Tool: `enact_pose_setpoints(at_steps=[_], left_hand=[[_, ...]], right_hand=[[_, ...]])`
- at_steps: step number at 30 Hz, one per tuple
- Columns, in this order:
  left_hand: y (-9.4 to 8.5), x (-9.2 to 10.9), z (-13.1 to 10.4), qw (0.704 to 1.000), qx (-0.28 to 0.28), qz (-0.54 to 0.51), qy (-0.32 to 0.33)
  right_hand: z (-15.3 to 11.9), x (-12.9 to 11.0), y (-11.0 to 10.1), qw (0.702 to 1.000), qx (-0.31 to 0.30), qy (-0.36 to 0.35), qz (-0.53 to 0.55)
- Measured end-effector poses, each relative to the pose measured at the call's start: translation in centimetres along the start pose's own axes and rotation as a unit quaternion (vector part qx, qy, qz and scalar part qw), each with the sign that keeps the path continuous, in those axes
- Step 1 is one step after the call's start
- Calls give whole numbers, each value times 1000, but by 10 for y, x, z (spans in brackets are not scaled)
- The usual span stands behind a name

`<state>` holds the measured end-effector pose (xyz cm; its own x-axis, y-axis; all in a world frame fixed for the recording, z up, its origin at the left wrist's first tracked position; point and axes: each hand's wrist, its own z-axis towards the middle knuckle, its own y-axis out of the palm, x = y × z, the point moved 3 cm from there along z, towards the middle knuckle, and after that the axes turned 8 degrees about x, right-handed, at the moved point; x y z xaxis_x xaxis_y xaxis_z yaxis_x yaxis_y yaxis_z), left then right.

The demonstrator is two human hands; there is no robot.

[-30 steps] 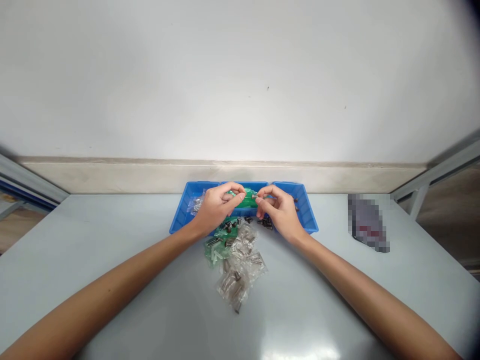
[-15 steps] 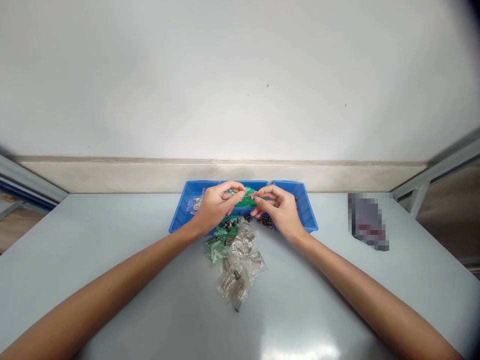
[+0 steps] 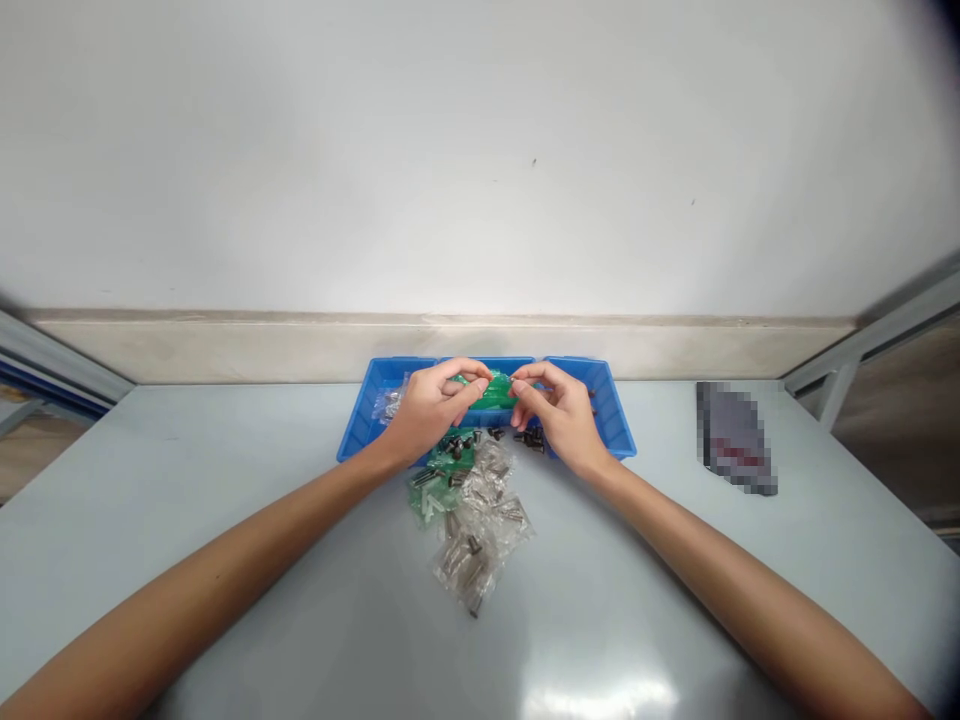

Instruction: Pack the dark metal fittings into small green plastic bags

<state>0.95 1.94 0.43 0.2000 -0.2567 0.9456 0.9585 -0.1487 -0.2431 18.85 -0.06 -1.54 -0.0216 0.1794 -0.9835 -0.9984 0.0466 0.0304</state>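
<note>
My left hand (image 3: pixel 435 405) is over the front of the middle blue bin (image 3: pixel 487 420), with thumb and forefinger pinched together. Whatever lies between them is too small to make out. Facing it, my right hand (image 3: pixel 559 408) also pinches thumb and forefinger, with only a tiny speck at the tips. A green plastic bag (image 3: pixel 495 390) lies in the middle bin, behind and between the fingertips. Below my hands, dark screws (image 3: pixel 459 446) rest on another green bag (image 3: pixel 431 500). More dark screws (image 3: pixel 531 438) lie beside my right hand.
Clear plastic bags of metal parts (image 3: pixel 480 540) are piled on the grey table (image 3: pixel 300 580). A left blue bin (image 3: pixel 361 430) holds a clear bag of small parts (image 3: pixel 391 402). A right blue bin (image 3: pixel 616 425) stands alongside. A blurred dark item (image 3: pixel 735 440) lies to the right.
My right fingertips have shifted slightly up and right; the small silvery piece seen in them before is now hardly visible. My left hand keeps almost the same pinch.
</note>
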Motion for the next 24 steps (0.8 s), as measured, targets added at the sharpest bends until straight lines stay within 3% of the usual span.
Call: enact_pose_setpoints(at_steps=[10,24], left_hand=[[0,1,-1,1000,-9,-5,-8],[2,4,-2,1000,-23,21,3]], right_hand=[[0,1,0,1000,3,-19,-8],[-1,-2,1,999,32,6,27]])
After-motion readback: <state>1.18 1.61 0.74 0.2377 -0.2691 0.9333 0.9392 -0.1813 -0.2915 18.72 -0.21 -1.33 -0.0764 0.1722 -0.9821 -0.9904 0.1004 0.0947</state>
